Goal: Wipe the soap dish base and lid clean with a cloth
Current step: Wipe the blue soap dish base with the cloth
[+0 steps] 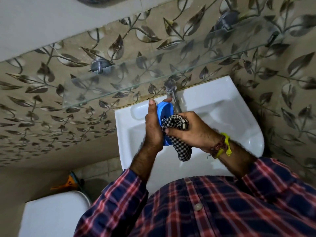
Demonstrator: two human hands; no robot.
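Soap dish piece [165, 109]: blue plastic, oval, smooth, with small holes in its face; whether it is the base or the lid cannot be told. You hold it on edge above the basin [239, 117], near its back rim and just beside the tap [172, 93].

Your left hand [152, 129]: thumb up along the near edge, fingers wrapped round the far side, gripping the piece.

Cloth [177, 132]: black-and-white checked weave, soft, bunched. Your right hand [193, 132] has its fingers curled tight round it, pressing it against the blue face; one end hangs down over the bowl.

Basin: white glazed ceramic, rounded front, a shallow soap recess at its back left corner. Tap: polished metal.

Glass shelf [119, 88]: clear, on metal brackets, above the basin's back edge.
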